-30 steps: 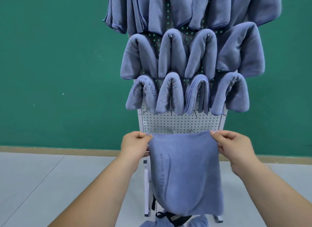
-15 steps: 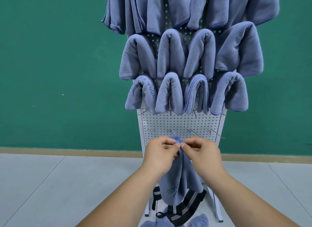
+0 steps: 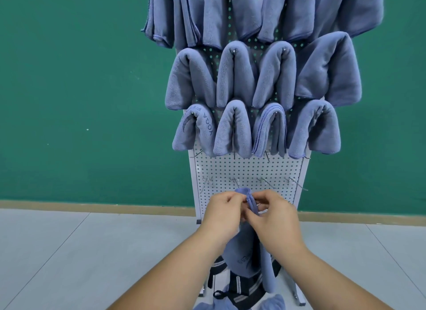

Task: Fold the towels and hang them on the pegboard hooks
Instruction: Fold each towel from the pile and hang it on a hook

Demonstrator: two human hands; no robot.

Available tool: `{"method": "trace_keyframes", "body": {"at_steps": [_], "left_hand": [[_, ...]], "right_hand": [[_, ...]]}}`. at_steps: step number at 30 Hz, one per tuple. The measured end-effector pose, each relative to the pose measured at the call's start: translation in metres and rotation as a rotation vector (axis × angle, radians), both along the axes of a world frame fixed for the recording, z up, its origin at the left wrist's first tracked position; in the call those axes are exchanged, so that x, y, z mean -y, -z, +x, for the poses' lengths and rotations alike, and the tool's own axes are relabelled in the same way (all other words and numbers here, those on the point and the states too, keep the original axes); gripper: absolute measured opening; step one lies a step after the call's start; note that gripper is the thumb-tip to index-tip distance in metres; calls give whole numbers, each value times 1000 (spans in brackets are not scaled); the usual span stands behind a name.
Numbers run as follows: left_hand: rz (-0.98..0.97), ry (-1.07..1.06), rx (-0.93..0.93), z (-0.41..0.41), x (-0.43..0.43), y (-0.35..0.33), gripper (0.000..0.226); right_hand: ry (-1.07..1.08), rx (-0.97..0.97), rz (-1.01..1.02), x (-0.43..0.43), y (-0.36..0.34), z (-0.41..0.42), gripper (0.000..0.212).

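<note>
Green wall behind one pegboard; two hands pinch one towel.

Single head-worn view, facing forward and down, near the pegboard, hands in the foreground

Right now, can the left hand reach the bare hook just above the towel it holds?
Probably yes. The left hand sits just below that hook with nothing between them, but it and the right hand both pinch the towel.
</note>
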State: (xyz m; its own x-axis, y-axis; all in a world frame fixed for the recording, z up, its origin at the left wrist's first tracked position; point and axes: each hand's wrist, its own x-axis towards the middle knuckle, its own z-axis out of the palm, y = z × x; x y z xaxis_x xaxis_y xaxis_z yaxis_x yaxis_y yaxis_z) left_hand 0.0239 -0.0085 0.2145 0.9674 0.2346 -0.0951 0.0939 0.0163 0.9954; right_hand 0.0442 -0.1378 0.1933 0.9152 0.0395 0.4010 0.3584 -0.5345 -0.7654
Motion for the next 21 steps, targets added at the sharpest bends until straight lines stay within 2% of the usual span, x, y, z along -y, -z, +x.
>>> {"method": "trace_keyframes", "body": {"at_steps": [2,3,7,9,12,15,17,19,21], "left_hand": [[-34,43,6,-3,-1,-9,25],[22,45,23,-3,-5,-9,23],[606,-17,93,5,-33,2,29],[721,35,72,7,-47,3,36],[888,123,23,6,-63,2,18],[1102,113,49,6,-76,2,1],[1178,38,176,7,-80,-1,5],[1178,-35,314,8,-80,-8,5],[1165,-47,369,7,-79,-11,10]], "right_hand": [[9,-15,17,3,-2,3,17],[7,-22,19,5,-4,5,14],[-34,-3,23,12,-11,12,13],[-80,10,34,18,-16,14,13],[-165,26,28,28,-22,17,14],[-147,39,29,39,-23,23,10],[-74,37,-60,45,-20,29,8],[-49,7,-229,48,-14,32,10],[-43,-17,-342,46,-10,32,8]]}}
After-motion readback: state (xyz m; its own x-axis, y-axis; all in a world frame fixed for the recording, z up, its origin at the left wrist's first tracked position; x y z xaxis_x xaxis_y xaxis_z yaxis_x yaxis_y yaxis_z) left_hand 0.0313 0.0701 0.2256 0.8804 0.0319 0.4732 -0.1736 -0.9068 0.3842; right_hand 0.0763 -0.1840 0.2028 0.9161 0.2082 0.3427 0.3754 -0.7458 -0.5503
